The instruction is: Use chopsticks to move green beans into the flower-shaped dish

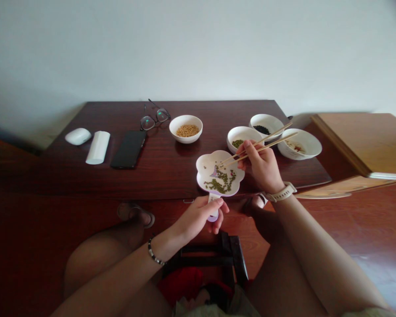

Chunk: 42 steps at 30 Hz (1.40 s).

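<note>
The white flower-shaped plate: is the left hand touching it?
Touching: the head view shows the left hand wrapped around the handle of the white flower-shaped plate.

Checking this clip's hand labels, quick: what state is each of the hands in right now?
Left hand: closed, holding a white flower-shaped plate by its handle.
Right hand: closed, holding wooden chopsticks.

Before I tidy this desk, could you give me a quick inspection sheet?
surface: dark polished wooden table.
job's things: flower-shaped white plate with green beans; wooden chopsticks; white bowls of yellow beans, green beans and dark seeds; white bowl with brownish residue.
clutter: glasses, black smartphone, white computer mouse, white cylinder.
hands: right hand holds the chopsticks above the plate; left hand grips the plate's handle.
cables: nothing seen.
surroundings: white wall, wooden board, dark frame below.
</note>
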Motion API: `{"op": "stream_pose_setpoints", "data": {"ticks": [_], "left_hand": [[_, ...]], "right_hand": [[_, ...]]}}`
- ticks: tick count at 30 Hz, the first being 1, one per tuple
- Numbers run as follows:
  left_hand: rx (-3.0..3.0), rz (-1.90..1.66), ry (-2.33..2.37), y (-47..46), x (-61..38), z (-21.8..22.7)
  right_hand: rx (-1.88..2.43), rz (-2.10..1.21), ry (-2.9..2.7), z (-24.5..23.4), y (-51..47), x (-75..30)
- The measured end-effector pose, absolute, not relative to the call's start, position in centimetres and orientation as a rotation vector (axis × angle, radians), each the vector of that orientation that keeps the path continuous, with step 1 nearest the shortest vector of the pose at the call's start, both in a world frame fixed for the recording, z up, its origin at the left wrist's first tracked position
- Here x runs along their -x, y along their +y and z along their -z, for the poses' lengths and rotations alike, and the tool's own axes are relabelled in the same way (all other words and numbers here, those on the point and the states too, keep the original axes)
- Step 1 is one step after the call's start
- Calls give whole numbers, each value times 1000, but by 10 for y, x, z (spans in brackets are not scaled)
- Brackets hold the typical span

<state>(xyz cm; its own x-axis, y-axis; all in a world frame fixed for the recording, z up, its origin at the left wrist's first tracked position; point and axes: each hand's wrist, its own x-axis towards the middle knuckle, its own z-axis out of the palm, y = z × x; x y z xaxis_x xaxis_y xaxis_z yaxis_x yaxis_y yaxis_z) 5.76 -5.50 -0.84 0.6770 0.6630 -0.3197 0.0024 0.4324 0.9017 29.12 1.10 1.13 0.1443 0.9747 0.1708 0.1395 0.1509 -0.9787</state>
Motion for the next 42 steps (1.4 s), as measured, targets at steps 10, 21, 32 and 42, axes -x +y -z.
{"op": "stream_pose_setpoints", "data": {"ticks": [10,21,32,42], "left_hand": [[-1036,-463,739,-55,-59,7],[-1050,-447,748,-55,-59,8],[-1069,-434,752,-56,-58,8],[-1070,-429,746,-55,-57,9]], "right_hand": [[1227,-828,-1208,-9,12,-289],[1286,-645,-1232,-13,8,-289],[1292,-710,-1204,-10,8,-293],[1238,-650,-1149,-15,6,-292]]}}
